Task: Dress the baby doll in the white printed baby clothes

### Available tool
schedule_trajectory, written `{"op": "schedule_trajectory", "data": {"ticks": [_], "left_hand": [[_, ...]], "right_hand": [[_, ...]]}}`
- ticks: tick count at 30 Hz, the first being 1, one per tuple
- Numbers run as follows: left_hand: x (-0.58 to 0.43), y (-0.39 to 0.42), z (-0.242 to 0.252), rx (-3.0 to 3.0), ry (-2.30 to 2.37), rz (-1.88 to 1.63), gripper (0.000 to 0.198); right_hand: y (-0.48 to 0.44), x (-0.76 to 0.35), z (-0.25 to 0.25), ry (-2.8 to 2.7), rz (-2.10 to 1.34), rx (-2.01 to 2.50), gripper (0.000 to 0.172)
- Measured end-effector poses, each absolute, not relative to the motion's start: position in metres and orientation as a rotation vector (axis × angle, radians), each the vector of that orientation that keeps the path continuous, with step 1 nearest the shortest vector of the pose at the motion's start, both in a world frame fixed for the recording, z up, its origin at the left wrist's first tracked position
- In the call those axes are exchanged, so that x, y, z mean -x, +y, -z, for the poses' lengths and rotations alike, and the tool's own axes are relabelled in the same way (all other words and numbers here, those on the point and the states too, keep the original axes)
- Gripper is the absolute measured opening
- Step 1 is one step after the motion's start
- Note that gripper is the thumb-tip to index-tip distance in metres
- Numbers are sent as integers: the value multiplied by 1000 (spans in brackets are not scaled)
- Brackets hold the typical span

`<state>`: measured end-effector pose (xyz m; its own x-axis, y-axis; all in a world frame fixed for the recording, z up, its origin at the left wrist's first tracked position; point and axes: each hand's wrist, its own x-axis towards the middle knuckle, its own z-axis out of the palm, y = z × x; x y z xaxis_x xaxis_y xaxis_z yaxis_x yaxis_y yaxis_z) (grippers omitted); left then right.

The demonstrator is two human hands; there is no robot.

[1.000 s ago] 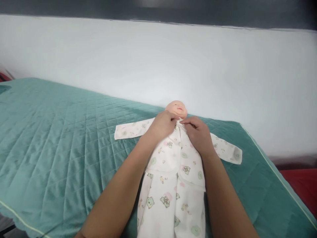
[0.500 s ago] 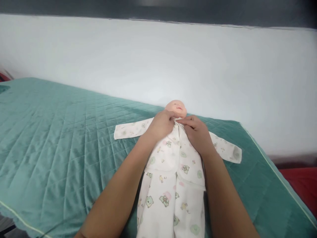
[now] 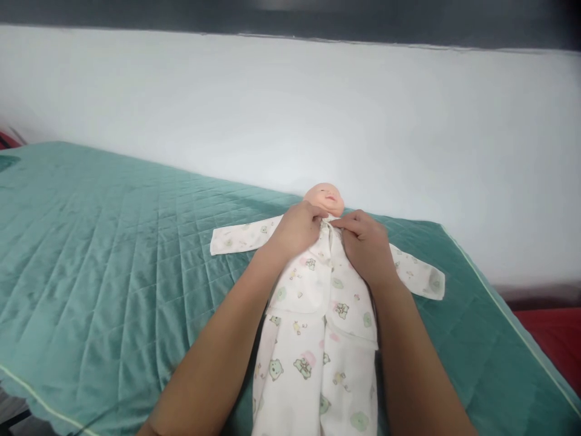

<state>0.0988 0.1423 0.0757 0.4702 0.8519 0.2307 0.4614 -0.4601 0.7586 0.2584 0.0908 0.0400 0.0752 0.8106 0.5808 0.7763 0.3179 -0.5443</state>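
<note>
- Right hand (image 3: 367, 247) has edged slightly away from left hand (image 3: 297, 227)
- Left grip pinches collar (image 3: 325, 227)
- Right grip touches it, clenched or not I can't tell
- Doll (image 3: 325, 197) lies on quilt (image 3: 136, 260)

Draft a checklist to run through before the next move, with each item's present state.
1. Bare left hand at the neckline of the white printed fabric top: ok.
2. Bare right hand there too: ok.
3. Neckline fastened: cannot tell; fingers hide it.
4. Long sleeves spread on the green quilted cover: ok.
5. Hem level across the matching trousers: not ok; picture-right front hangs lower.
</note>
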Motion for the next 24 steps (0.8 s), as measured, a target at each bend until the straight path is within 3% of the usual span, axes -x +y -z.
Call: {"op": "schedule_trajectory", "data": {"ticks": [10, 24], "left_hand": [[-95, 144, -75, -2080, 1094, -844, 24], [-95, 145, -70, -2222, 1138, -895, 30]], "right_hand": [[90, -257, -40, -1648, -91, 1573, 40], [90, -253, -42, -1544, -190, 1548, 37]]}}
